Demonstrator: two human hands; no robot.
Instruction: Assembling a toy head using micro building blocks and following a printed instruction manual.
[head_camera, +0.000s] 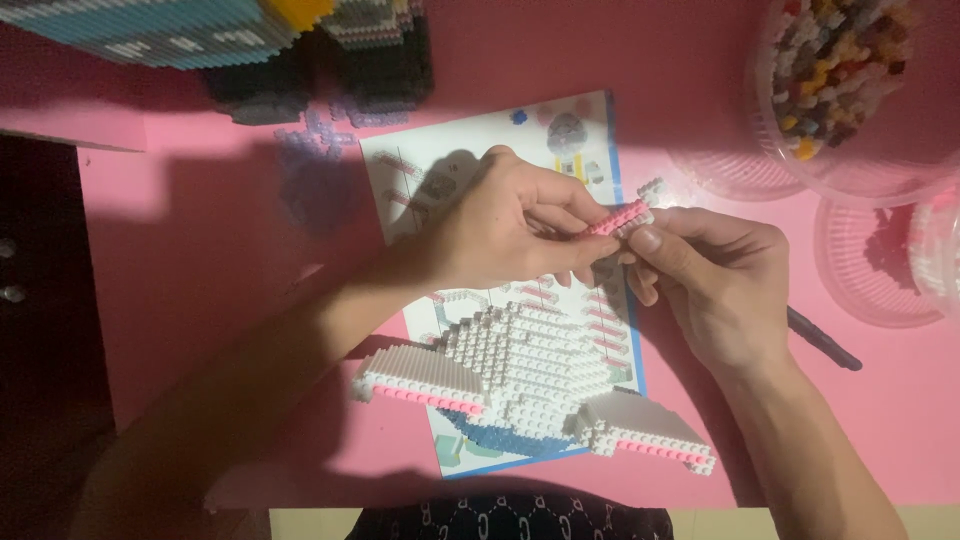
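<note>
Both hands meet above the middle of a pink table. My left hand and my right hand pinch between their fingertips a small strip of pink and white bricks. Below them lies a large white brick model with pink-edged wings and a light blue underside. It rests on an open instruction sheet with a blue border.
Clear plastic bowls with several mixed small bricks stand at the back right, with another ribbed bowl beside them. A dark pen lies right of my right wrist. Built brick blocks in blue, grey and black stand at the back left.
</note>
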